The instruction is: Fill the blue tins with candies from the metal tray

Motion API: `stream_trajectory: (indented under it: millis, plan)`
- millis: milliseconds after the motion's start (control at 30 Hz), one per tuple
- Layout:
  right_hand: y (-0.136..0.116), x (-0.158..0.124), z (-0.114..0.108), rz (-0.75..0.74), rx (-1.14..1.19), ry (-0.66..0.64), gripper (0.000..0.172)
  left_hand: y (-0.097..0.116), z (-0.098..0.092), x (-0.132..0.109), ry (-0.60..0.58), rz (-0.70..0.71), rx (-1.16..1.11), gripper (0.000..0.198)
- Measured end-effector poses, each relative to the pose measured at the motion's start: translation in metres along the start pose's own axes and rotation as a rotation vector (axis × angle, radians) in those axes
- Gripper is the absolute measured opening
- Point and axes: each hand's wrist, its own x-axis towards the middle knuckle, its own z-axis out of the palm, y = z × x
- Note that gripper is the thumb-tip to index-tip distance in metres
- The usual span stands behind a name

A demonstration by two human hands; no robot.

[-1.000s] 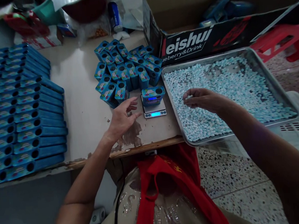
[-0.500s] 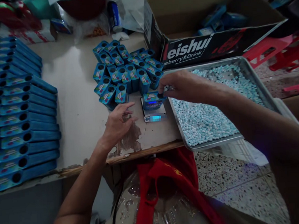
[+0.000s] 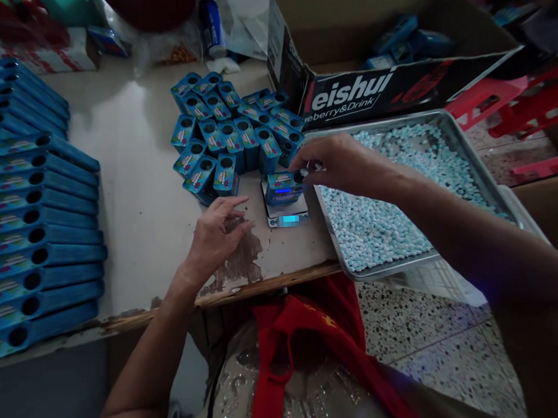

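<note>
On a small digital scale (image 3: 288, 220) with a lit display stands a blue candy box (image 3: 282, 193), its round hole at the right end of the top. My right hand (image 3: 330, 160) is curled at that hole, with several small white and pale blue candies (image 3: 315, 166) held in its fingers. To the left of the scale, my left hand (image 3: 221, 230) hovers over the table, fingers apart and holding nothing. Beside the scale, a metal tray (image 3: 337, 246) carries a wide layer of the same loose candies.
Several blue boxes (image 3: 230, 136) stand grouped behind the scale. Long rows of such boxes (image 3: 39, 236) line the left side. An open carton (image 3: 348, 97) stands behind the tray, some blue boxes inside. Red stools (image 3: 487, 101) are at the right. The table's worn front edge (image 3: 269, 284) runs before me.
My right hand has shifted slightly at the box's hole, and fewer candies show in its fingers. My left hand stays almost in place. The whole view has moved a little.
</note>
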Motion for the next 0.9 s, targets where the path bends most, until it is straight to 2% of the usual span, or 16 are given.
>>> stream_trajectory:
  millis: [267, 367, 500, 633, 767, 900]
  plan:
    - [0.012, -0.004, 0.004, 0.101, 0.300, 0.066, 0.022, 0.006, 0.002, 0.000, -0.003, 0.011, 0.008, 0.045]
    - [0.022, -0.012, -0.001, 0.151, 0.426, 0.205, 0.019, 0.008, 0.001, -0.002, -0.006, 0.018, 0.017, 0.044]
    - [0.041, -0.036, -0.009, 0.304, 0.560, 0.361, 0.018, 0.005, 0.000, -0.005, 0.033, 0.023, 0.023, 0.041]
    - [0.077, -0.075, 0.002, 0.498, 0.797, 0.472, 0.018, 0.000, 0.004, -0.011, 0.081, -0.008, 0.126, 0.035]
    - [0.109, -0.118, 0.024, 0.712, 0.975, 0.498, 0.018, -0.001, 0.022, -0.023, 0.005, 0.006, 0.201, 0.025]
    - [0.108, -0.146, 0.033, 0.767, 1.010, 0.387, 0.021, 0.012, 0.061, -0.033, -0.157, 0.061, 0.241, 0.019]
